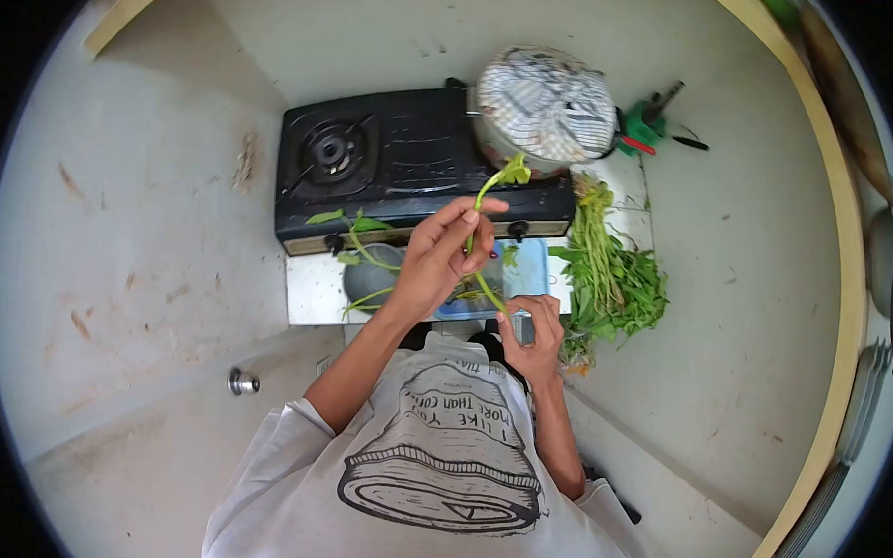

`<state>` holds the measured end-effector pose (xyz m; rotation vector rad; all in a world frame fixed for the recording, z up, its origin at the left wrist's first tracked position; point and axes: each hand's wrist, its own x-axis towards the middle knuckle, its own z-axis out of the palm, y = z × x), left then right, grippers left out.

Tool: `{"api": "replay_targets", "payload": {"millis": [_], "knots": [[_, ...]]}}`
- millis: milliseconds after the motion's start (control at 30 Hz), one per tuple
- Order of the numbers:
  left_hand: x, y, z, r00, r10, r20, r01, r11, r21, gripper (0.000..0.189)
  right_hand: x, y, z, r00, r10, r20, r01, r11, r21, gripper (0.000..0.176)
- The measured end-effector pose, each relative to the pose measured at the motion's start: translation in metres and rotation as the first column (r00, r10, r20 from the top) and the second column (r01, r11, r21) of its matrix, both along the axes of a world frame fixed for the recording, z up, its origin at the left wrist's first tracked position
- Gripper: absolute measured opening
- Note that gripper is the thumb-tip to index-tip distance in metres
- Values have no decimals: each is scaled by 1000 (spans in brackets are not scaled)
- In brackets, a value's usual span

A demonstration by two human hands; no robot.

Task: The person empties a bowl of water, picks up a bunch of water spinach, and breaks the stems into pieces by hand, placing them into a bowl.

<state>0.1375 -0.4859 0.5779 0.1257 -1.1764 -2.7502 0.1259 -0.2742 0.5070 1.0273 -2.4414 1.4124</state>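
Note:
Between my two hands runs a long green vegetable stem [491, 293] with a small curled leaf at its upper end. My left hand [445, 247] is closed around its middle, fingers wrapped on it. Lower and to the right, my right hand [533, 336] pinches the stem's lower end. Below my hands stands a blue tray [532, 267] with bits of greens in it, partly hidden by my left hand. A grey bowl [368, 279] beside it carries a few leafy stems [361, 235] across its rim.
Behind is a black two-burner stove [412, 145]. A pot covered with a striped cloth [546, 100] sits on its right burner. A big bunch of leafy greens [614, 275] lies right of the tray. A green holder [640, 131] with dark-handled tools stands at the back right.

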Motion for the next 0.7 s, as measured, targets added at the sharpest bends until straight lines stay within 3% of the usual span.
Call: {"api": "replay_targets", "payload": {"millis": [100,200,367,400,533,700], "knots": [[-17,34,7,992,-128,-7,128,990,54,34,-11,32,10,990,-51,128,56,998,-32,20],[-26,70,11,958,-286,0,285,953,101,34,-27,57,27,954,-225,199,262,948,-179,11],[-34,127,18,897,-433,86,440,891,-113,31,-53,92,79,898,-380,221,438,734,-519,7],[-36,137,17,890,-448,91,457,875,-159,31,-57,104,84,905,-390,171,421,757,-500,9],[-44,166,19,832,-520,191,554,796,-243,29,-71,138,120,934,-357,-6,354,928,-117,20],[-51,182,10,779,-561,279,627,694,-355,28,-78,182,113,964,-242,109,235,969,77,20]]}}
